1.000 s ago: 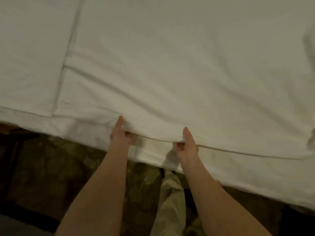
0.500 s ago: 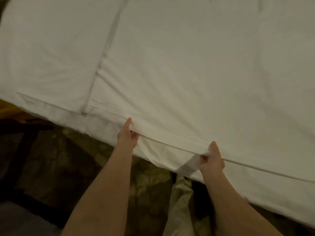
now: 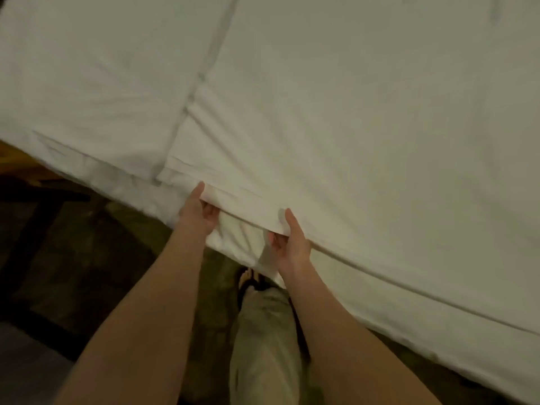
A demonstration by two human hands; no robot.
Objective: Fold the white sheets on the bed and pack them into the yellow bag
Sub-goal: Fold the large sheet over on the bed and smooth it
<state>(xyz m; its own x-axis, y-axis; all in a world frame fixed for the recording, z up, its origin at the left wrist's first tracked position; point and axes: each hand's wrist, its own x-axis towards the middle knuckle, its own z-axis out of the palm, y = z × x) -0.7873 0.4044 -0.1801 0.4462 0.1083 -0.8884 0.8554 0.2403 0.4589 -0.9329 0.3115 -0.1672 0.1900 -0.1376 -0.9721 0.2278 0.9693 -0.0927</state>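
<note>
A large white sheet (image 3: 350, 127) lies spread flat over the bed and fills most of the view. Its near edge runs diagonally from centre left down to the lower right. My left hand (image 3: 197, 213) grips that edge near the sheet's left corner, thumb on top and fingers underneath. My right hand (image 3: 290, 244) grips the same edge a short way to the right, thumb on top too. Another white layer (image 3: 81, 92) lies flat beside the sheet on the left. The yellow bag is out of view.
The bed's white side (image 3: 409, 317) drops below the sheet edge. Dark patterned floor (image 3: 96, 258) lies at lower left with a dark furniture frame (image 3: 32, 226) on it. My trouser leg (image 3: 263, 340) and sandalled foot (image 3: 251, 280) stand close to the bed.
My right hand has slid left along the sheet edge, closer to my left hand. The view has shifted, so the sheet's left corner sits nearer the centre.
</note>
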